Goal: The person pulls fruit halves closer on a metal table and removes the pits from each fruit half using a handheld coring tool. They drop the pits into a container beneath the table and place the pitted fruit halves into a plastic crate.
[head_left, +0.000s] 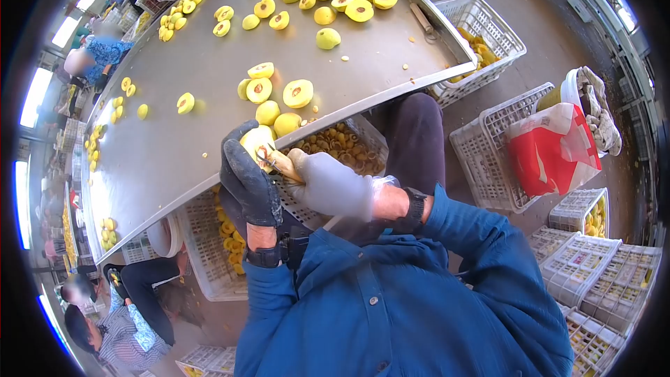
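My left hand [250, 185], in a dark grey glove, is closed around a peach half [257, 141] with pale yellow flesh. In a light grey glove, my right hand [335, 185] grips a pitting knife [287, 167] by its wooden handle. The metal tip meets the cut face of the peach half; its exact shape is hard to make out. Just beyond my hands, halved peaches [299, 93] with brown centres lie near the edge of the metal table [209, 126]. Beneath my hands a crate [377, 141] holds many brown-yellow pit pieces.
More peach halves [359, 10] are heaped at the table's far side, beside a wooden-handled tool [421, 18]. A crate of yellow fruit [197, 237] stands below left. At right are a crate [481, 146], a red bag [551, 150] and stacked crates [579, 265]. Co-workers sit around the table.
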{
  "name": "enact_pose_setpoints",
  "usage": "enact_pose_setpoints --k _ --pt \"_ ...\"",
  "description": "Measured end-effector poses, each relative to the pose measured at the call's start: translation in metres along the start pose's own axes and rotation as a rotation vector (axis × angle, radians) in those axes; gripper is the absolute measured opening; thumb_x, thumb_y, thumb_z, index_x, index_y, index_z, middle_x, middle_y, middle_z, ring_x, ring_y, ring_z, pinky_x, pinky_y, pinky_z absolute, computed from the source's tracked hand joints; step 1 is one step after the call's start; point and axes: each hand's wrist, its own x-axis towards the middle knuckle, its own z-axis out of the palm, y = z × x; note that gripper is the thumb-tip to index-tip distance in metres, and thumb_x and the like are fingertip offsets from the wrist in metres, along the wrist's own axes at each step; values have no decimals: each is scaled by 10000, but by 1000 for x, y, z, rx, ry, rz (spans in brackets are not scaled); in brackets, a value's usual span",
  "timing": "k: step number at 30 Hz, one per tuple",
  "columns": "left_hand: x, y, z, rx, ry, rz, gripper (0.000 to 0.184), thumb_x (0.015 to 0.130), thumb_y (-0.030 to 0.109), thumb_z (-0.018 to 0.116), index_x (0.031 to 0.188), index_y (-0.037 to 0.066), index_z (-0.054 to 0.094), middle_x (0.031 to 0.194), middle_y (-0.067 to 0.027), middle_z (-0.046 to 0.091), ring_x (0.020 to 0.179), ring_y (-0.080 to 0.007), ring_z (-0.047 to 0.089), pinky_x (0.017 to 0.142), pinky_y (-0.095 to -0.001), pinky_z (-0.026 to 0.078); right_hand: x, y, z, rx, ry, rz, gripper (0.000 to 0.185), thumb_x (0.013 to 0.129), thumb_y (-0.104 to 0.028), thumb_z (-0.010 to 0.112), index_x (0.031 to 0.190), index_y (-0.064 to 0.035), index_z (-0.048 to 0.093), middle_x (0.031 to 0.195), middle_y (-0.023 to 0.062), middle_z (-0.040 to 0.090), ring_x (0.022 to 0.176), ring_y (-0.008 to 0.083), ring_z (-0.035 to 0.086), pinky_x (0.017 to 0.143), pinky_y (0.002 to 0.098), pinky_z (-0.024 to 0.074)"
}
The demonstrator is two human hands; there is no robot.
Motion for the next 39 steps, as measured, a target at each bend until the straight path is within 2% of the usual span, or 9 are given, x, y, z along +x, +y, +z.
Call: enact_pose_setpoints --k 5,6,9,12,16,19,23,28,39 --pt "-1 1 1 -70 -44 -52 563 1056 410 270 1115 -35 610 1023 -167 662 924 -251 654 863 -363 533 -6 5 3 550 -168 120 278 866 -199 622 988 47 575 721 190 649 653 347 658 606 420 513" --pt "-1 -2 1 -148 -76 -69 565 1054 413 273 1109 -38 609 1006 -172 663 907 -256 657 851 -365 538 -10 4 -2 510 -191 159 274 880 -216 617 987 34 582 671 99 619 589 241 641 549 373 497" --pt "-2 -17 -5 -516 -216 -144 573 1048 424 287 1088 -49 606 957 -184 667 859 -274 666 819 -370 551 -24 -9 -14 155 -80 40 262 891 -206 605 984 38 584 672 70 605 580 193 621 535 368 487" --pt "0 -15 -13 -882 -379 -228 609 1038 465 297 1074 -62 599 952 -181 670 862 -279 666 804 -374 554 -30 -11 -1 478 -133 95 260 883 -188 603 982 52 590 701 154 637 600 263 638 579 406 499" --pt "8 -3 -3 -455 -295 -168 671 1021 552 280 1046 -41 593 891 -166 659 772 -265 652 725 -378 558 -28 -5 -8 286 -18 -19 273 874 -176 610 989 70 587 749 235 636 667 336 649 627 401 495" --pt "6 12 5 -715 -157 -237 674 1028 552 261 1019 -35 591 863 -156 657 738 -255 651 714 -366 557 -25 -15 -10 447 -103 47 265 877 -174 609 968 72 578 747 243 636 695 355 661 624 409 495" --pt "17 10 -2 -437 -319 -86 621 1028 544 325 1041 -17 592 903 -135 659 749 -246 655 702 -366 573 -23 -15 -19 -33 -8 10 245 868 -165 616 914 73 581 746 265 628 740 381 669 643 419 501" --pt "19 36 15 -460 -9 -199 649 1021 564 333 1111 -20 602 962 -151 663 806 -267 668 761 -393 586 -15 -24 -13 350 22 -34 303 840 -187 656 994 58 565 758 251 646 718 418 659 650 479 526" --pt "10 35 22 -228 47 -97 633 1023 554 344 1129 -15 599 972 -156 664 847 -272 666 780 -390 582 -19 -16 -21 -154 87 -168 265 856 -183 637 983 42 577 768 251 650 696 402 657 610 456 521"
